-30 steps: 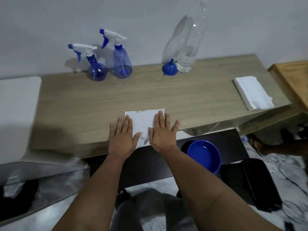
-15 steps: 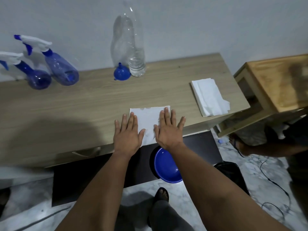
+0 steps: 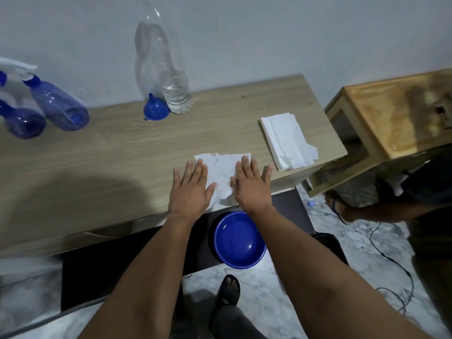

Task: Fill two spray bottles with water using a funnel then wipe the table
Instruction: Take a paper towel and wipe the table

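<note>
No legible text, label, brand, number or sign appears in the head view. The clear plastic bottle (image 3: 171, 79) at the far edge of the table carries no label. The two spray bottles (image 3: 49, 106) at far left show plain blue plastic only. The tissue stack (image 3: 286, 140) at right is unprinted.

Both flat palms, the left hand (image 3: 190, 190) and the right hand (image 3: 250, 185), now sit further right along the bench (image 3: 122, 152) than a second ago, carrying the paper towel (image 3: 221, 171) with them. It lies much nearer the stack of napkins (image 3: 287, 140) (its near edge looks more crumpled).
</note>
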A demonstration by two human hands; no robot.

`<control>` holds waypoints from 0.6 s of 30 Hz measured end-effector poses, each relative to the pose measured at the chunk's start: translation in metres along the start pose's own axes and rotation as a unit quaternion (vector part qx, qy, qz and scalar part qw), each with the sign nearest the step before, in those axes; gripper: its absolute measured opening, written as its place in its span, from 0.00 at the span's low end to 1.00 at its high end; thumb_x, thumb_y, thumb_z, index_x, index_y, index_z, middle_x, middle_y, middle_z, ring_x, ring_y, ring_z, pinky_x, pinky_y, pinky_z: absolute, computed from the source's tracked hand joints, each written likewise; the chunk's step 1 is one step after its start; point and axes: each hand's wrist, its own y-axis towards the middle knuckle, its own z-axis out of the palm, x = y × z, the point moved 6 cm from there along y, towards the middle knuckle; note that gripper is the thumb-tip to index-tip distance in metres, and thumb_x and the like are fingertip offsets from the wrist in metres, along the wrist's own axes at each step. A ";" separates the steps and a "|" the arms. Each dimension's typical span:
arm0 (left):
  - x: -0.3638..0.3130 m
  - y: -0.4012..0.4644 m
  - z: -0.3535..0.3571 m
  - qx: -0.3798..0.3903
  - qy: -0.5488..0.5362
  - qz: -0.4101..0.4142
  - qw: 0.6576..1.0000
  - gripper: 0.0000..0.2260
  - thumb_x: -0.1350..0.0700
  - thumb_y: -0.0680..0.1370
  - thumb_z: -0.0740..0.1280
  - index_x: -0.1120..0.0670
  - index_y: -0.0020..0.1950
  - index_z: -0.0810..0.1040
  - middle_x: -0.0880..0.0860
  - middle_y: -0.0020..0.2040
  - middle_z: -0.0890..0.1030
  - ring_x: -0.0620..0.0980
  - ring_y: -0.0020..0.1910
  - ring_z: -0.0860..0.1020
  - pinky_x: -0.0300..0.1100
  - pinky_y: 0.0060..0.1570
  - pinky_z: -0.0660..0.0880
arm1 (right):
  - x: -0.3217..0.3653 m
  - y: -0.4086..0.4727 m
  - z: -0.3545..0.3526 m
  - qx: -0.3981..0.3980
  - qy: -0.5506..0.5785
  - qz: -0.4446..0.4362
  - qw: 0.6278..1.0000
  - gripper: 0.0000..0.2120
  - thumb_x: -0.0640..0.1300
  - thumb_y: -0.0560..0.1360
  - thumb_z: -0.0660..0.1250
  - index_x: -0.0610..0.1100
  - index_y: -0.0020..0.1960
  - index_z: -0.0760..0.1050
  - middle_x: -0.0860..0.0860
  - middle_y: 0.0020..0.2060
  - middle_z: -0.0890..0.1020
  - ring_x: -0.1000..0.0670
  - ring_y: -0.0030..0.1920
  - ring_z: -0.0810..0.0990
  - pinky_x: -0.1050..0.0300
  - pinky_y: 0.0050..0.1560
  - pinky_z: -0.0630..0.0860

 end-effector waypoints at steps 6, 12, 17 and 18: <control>-0.014 0.000 -0.028 0.016 -0.082 0.080 0.993 0.17 0.48 0.84 0.58 0.43 0.72 0.73 0.43 0.76 0.70 0.49 0.76 0.68 0.50 0.72 0.67 | 0.006 -0.020 -0.031 -0.037 0.070 0.051 0.996 0.17 0.48 0.84 0.53 0.48 0.58 0.80 0.49 0.64 0.83 0.42 0.72 0.76 0.25 0.80 0.42; -0.037 -0.015 -0.094 0.037 -0.323 0.024 0.945 0.08 0.47 0.79 0.65 0.43 0.55 0.82 0.43 0.51 0.83 0.48 0.48 0.79 0.40 0.43 0.72 | -0.011 -0.086 -0.066 -0.144 0.471 0.237 0.837 0.14 0.46 0.85 0.62 0.44 0.65 0.82 0.48 0.57 0.87 0.48 0.56 0.84 0.51 0.61 0.79; -0.101 -0.032 -0.148 0.109 -0.479 0.115 0.864 0.04 0.57 0.76 0.71 0.50 0.42 0.85 0.48 0.40 0.86 0.48 0.42 0.83 0.41 0.43 0.77 | -0.029 -0.151 -0.081 -0.206 0.662 0.320 0.646 0.15 0.51 0.83 0.65 0.47 0.65 0.82 0.46 0.60 0.86 0.44 0.60 0.83 0.51 0.57 0.79; -0.116 -0.038 -0.158 0.132 -0.486 0.133 0.854 0.04 0.58 0.76 0.72 0.50 0.42 0.85 0.48 0.41 0.86 0.48 0.42 0.83 0.42 0.44 0.78 | -0.032 -0.162 -0.080 -0.202 0.704 0.319 0.601 0.16 0.55 0.81 0.67 0.49 0.64 0.83 0.46 0.59 0.87 0.42 0.58 0.84 0.46 0.57 0.81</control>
